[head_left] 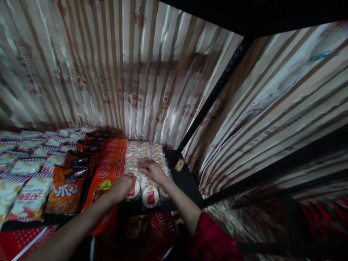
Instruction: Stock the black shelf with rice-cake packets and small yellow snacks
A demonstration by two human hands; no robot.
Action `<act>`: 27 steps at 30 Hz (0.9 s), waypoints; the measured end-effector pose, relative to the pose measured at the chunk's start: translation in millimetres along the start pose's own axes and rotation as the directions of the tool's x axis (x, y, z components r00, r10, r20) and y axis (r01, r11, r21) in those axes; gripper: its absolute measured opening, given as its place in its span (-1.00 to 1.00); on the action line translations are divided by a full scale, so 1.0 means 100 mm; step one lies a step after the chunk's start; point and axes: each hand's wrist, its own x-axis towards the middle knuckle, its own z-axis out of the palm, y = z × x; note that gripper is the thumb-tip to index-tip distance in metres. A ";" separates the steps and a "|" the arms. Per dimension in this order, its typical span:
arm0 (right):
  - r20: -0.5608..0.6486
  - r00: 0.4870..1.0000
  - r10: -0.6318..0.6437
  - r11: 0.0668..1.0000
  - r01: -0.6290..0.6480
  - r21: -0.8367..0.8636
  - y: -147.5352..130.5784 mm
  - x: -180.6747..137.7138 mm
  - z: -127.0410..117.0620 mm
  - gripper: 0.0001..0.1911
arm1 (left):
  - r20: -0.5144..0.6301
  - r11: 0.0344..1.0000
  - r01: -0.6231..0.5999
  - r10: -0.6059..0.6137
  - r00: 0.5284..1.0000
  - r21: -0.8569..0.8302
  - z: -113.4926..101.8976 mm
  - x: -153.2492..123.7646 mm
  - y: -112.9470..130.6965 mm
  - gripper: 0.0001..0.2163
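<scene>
Clear-wrapped buns (150,196) fill the shelf (187,181) corner. Our left hand (121,187) curls round one in front; right hand (153,170) lies flat on them.

Here's the dark shelf (186,179), bare only at its right end, where a small yellowish tag (179,164) sits near the back corner. Just left of that bare patch, rows of round pale cakes in clear wrappers (144,150) run from the back to the front edge, and the front ones show red labels. Tight beside them comes a column of flat orange packets (112,159), overlapping like tiles (the nearest one hangs over the front lip). Next along, dark brown-orange snack bags (66,188) stand one behind another. And filling the far left, white packets with red-and-blue striped edges (27,168) lie flat, several rows deep
</scene>
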 end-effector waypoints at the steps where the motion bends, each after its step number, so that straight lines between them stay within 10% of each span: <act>1: -0.015 1.000 0.004 1.000 -0.003 0.012 0.06 0.02 -0.02 -0.87 | 0.020 1.000 -0.008 0.008 1.000 -0.007 -0.04 0.02 0.01 -0.80; 12: -0.126 0.980 0.151 0.988 -0.146 0.050 0.68 0.46 -0.22 -0.82 | -0.083 0.998 0.064 -0.063 0.995 0.010 -0.61 0.90 -0.13 -0.79; 27: -0.083 0.982 0.169 0.955 -0.184 -0.234 1.28 1.27 -0.23 -0.74 | -0.290 0.998 0.013 -0.028 0.957 -0.055 -0.41 2.22 -0.72 -0.75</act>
